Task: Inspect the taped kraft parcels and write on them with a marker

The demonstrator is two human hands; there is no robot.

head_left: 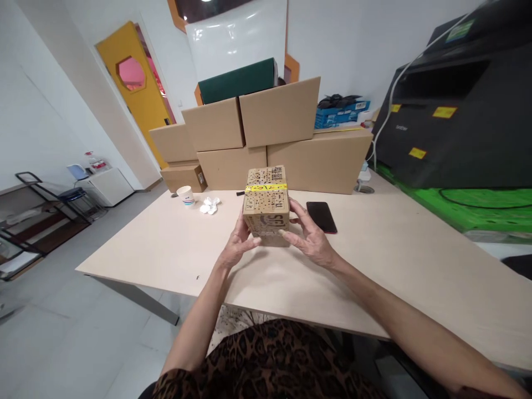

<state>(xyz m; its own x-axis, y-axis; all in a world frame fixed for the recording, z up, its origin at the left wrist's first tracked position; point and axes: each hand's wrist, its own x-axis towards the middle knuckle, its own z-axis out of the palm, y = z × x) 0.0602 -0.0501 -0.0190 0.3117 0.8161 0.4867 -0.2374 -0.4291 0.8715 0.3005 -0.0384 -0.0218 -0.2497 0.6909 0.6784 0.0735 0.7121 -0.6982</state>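
Note:
Between my two hands is a small cardboard box (266, 202), dark-speckled, with a strip of yellow tape across its top and printing on the side facing me. My left hand (238, 244) grips its left side, thumb on the near face. On the opposite side my right hand (311, 238) holds it, the thumb also at the near face. Most of the fingers are hidden behind the box. Whether its base touches the table (166, 260) I cannot tell. A dark phone (321, 216) lies just beyond my right hand.
A paper cup (185, 196) and a crumpled white tissue (210, 205) stand at the back left. Large cardboard boxes (280, 112) are stacked along the far edge, with a green box (239, 81) on top. A black printer (449, 116) sits at the right.

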